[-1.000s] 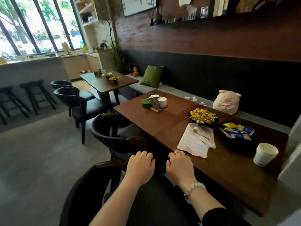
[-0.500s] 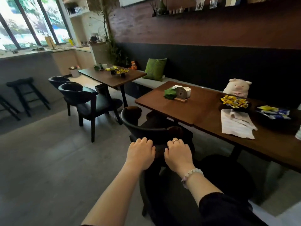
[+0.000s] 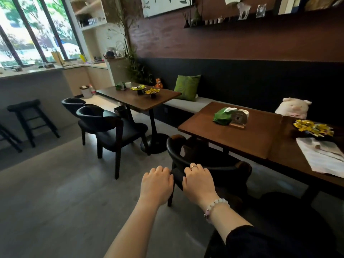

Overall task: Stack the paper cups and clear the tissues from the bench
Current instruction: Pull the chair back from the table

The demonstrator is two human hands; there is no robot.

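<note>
1. black chair back (image 3: 204, 164) sits under my right hand (image 3: 200, 180); the fingers are curled over its top rail, pinching nothing but the rail itself. whether they actually clamp it or just rest there i cannot tell.
2. my left hand (image 3: 157, 184) hangs just beside the right, fingers folded in loosely, holding nothing. it seems to be off the chair, over the floor, though the overlap makes that hard to judge.
3. task things: i see no loose paper cup and no tissues on the bench seat (image 3: 188, 105) from here. a white cup-like thing (image 3: 243, 112) stands behind a round holder on the near worktop (image 3: 242, 135), touching a green bundle (image 3: 222, 118); i can't say whether it is one of the cups.
4. on the bench i can make out a green cushion (image 3: 187, 87) and a plush pig (image 3: 294, 108). the stretch of seat behind the near worktop is hidden.
5. step in hand, as i judge it: not yet at the stacking or clearing. i am outside the row of chairs, and nothing of the task is gripped.
6. next move, i reckon: get past or shift this chair, then turn toward the bench and right end of the worktop, where a cloth (image 3: 323, 157) and candy dish (image 3: 313, 127) lie, to find the cups and tissues before either grip commits.
</note>
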